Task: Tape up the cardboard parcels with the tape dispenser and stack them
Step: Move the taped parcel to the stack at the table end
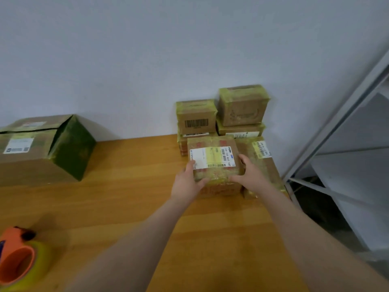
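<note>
A small taped cardboard parcel (214, 159) with a white shipping label sits on top of another box at the right of the wooden table (126, 186). My left hand (187, 182) grips its near left corner and my right hand (250, 175) grips its right side. Behind it, against the wall, stand taped parcels in two short stacks, the left stack (196, 116) and the right stack (243, 106). A flat parcel (261, 157) lies to the right of the held one. The orange tape dispenser (19, 258) with a yellowish roll lies at the table's near left corner.
A large cardboard box (42, 148) with a partly open top flap stands at the far left against the grey wall. A grey metal shelf frame (336, 144) stands to the right of the table, past its right edge.
</note>
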